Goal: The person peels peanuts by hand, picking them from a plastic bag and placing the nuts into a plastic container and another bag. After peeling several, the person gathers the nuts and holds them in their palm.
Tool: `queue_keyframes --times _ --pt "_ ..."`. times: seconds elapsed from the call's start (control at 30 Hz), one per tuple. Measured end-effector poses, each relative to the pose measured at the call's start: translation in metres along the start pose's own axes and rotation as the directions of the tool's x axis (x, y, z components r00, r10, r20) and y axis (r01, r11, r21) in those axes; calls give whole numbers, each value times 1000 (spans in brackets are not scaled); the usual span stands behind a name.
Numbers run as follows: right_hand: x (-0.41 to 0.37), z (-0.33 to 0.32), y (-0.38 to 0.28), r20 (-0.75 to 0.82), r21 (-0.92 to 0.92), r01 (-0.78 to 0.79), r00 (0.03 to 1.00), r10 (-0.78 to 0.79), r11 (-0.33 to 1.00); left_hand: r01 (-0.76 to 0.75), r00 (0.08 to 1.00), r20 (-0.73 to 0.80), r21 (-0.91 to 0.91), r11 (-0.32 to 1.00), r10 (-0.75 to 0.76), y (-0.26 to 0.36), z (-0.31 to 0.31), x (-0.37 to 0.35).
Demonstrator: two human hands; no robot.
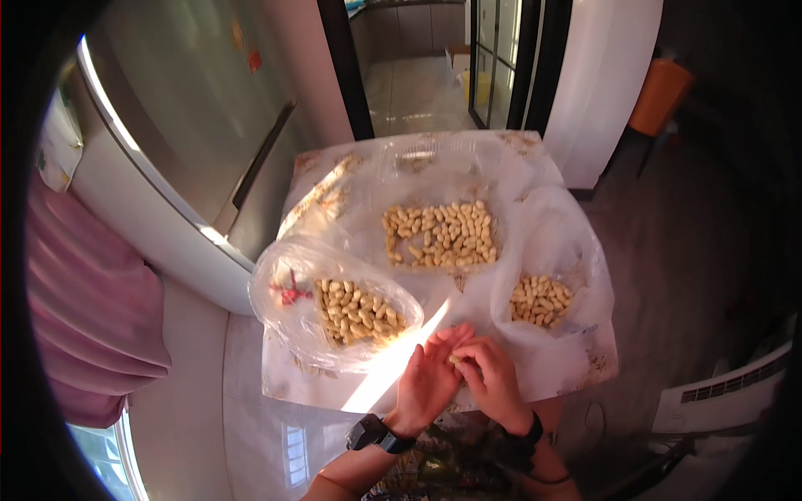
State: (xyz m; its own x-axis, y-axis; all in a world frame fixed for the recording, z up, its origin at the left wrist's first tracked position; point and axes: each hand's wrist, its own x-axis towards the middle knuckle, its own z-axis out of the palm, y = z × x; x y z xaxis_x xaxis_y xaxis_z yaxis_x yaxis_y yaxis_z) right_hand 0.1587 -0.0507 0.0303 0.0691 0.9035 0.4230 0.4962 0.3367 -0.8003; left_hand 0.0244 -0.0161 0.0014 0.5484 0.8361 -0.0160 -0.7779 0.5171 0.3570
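Both hands meet at the near edge of the table [568, 367]. The right hand [494, 382] has its fingers curled in, pinching a peanut [455, 360] at their tips. The left hand [428, 382] has its fingers stretched out and not closed on anything, their tips lying against the peanut and the right fingers. So the peanut sits between the two hands, just above the table sheet.

Just beyond the left fingers, and to their left, lies a clear bag [288, 288] holding a heap of peanuts in the shell. Just beyond the right fingers, to their right, a second bag [551, 242] holds a smaller heap. Farther out, straight ahead of both sets of fingers, a loose pile [440, 235] lies on the plastic between the two bags.

A watch [370, 432] is on the left wrist and a dark band [532, 434] on the right. A fridge [167, 142] stands well to the left of the fingers.
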Motion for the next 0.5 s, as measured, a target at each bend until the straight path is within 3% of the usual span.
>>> queue_keyframes --times 0.1,0.17,0.23,0.3,0.37,0.43,0.5 --pt "3 -6 -6 -5 -1 62 998 -62 998 -13 1000 29 19 1000 12 -1 0 1" --pt "7 -22 -30 45 103 1 999 -5 995 15 1000 22 2 1000 -15 1 2 2" --pt "15 -43 -50 31 80 9 999 -12 997 25 1000 5 -14 1000 -25 0 2 2" --pt "27 -69 -58 -5 -97 83 996 -84 992 35 999 7 -27 999 -35 2 3 3" --pt "35 -90 -52 -32 -148 70 997 -76 986 48 998 -36 10 999 -48 3 7 5" --pt "44 -108 -44 -48 -257 -44 998 33 965 60 998 -36 17 998 -60 3 4 4" --pt "59 -117 -38 -27 -362 -15 1000 5 932 62 998 -31 6 998 -62 3 3 4"
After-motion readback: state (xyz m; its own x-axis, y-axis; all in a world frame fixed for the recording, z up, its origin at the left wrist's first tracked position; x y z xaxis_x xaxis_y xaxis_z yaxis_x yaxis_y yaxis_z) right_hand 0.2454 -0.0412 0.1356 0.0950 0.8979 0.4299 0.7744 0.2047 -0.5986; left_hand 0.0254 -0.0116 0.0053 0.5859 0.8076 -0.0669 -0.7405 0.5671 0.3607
